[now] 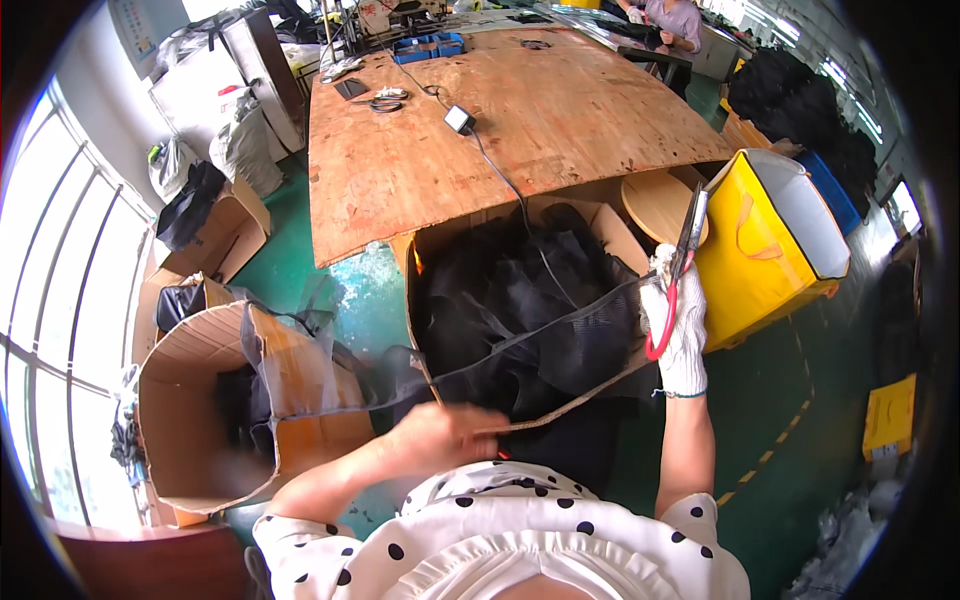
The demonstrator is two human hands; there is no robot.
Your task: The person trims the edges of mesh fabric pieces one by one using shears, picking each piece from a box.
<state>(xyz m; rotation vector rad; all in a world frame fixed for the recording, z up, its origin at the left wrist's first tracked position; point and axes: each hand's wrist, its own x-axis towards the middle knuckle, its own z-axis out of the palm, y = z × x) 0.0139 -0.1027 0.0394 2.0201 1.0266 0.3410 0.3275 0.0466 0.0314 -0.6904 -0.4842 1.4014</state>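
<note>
My right hand (682, 335), in a white knit glove, grips a pair of scissors (671, 305) with red handles, the blades pointing up. A dark strip of sheer mesh (480, 362) stretches from beside that glove across to the left carton. Whether the glove also pinches the strip is hard to tell. My bare left hand (445, 437) is smeared by motion near the front edge of the middle carton (560, 408), below the strip; its fingers are unclear. Black mesh fabric (520, 300) fills that middle carton.
An open carton (190, 400) with dark fabric stands at left. On the right is a yellow insulated bag (750, 240), beside a round wooden board (655, 205). A wooden table (480, 110) bearing a cable and adapter (459, 120) lies ahead. Another person (676, 30) works at the far right.
</note>
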